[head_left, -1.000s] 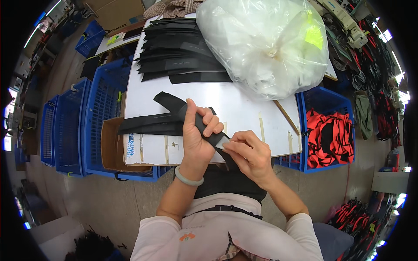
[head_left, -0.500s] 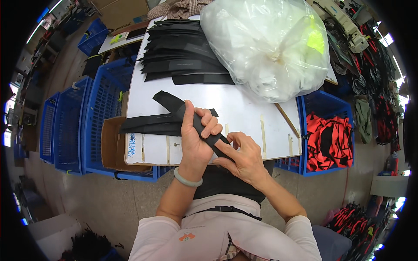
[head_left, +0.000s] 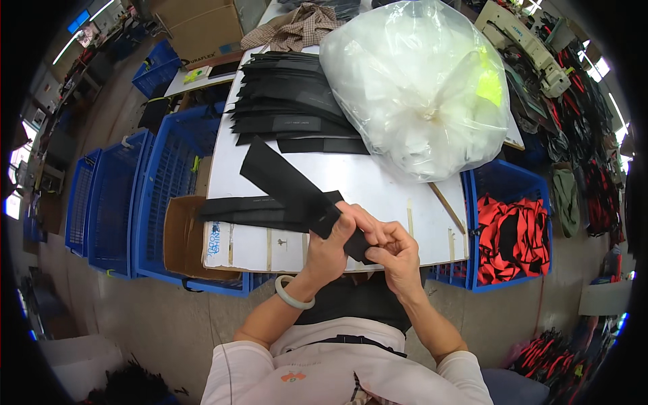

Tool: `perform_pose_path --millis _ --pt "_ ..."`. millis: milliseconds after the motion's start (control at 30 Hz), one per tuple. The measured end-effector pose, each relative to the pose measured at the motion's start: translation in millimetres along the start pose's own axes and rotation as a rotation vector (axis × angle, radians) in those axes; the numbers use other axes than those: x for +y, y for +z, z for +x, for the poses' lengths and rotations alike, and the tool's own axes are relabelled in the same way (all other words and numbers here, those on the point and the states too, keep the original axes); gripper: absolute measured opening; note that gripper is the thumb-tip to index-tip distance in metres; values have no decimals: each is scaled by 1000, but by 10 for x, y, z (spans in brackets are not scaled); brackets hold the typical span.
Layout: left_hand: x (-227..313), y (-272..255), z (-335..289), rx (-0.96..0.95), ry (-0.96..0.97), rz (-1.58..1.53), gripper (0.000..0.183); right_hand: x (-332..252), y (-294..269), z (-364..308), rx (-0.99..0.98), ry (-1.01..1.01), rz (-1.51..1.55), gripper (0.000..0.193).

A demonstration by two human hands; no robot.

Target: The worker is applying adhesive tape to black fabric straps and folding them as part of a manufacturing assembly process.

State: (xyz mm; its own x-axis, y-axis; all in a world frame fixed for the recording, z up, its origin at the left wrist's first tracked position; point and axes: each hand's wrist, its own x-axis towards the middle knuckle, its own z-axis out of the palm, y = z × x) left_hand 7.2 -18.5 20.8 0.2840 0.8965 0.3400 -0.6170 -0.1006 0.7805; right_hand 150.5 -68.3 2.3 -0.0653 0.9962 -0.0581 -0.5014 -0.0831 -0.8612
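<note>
A wide black fabric strip [head_left: 280,177] slants over the table's near edge, its free end pointing up and left. My left hand [head_left: 331,251] is closed on its middle, with the thumb lying on top. At the lower end of the strip my right hand [head_left: 399,255] pinches the corner between thumb and fingers. The two hands nearly touch. Under and behind the held strip, a few more black strips [head_left: 246,206] lie flat on the white table [head_left: 378,177]. Farther back is a fanned stack of black strips [head_left: 287,91].
A large clear bag of white pieces [head_left: 418,88] covers the table's far right. A wooden stick [head_left: 447,208] lies near the right edge. Blue crates [head_left: 172,152] and a cardboard box [head_left: 185,236] stand at left; a blue crate of red and black pieces [head_left: 511,239] at right.
My left hand has turned, its upright thumb now lying over the strip. The strip shows more of its flat side. My right hand has shifted slightly right, gripping the lower end.
</note>
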Motion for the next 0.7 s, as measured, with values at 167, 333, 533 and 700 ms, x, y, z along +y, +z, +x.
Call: perform_pose_path --millis 167,333,533,700 --pt "-1 53 -47 -130 76 184 44 -6 -55 -34 -13 -62 -170 20" --pt "6 99 -100 -199 116 344 42 28 -118 -78 25 -12 -185 22" --pt "-7 122 -159 -5 -128 205 38 -98 -322 -130 63 -230 -565 14" --pt "-87 32 -787 2 -648 493 22 -318 -761 -47 27 -839 -1385 20"
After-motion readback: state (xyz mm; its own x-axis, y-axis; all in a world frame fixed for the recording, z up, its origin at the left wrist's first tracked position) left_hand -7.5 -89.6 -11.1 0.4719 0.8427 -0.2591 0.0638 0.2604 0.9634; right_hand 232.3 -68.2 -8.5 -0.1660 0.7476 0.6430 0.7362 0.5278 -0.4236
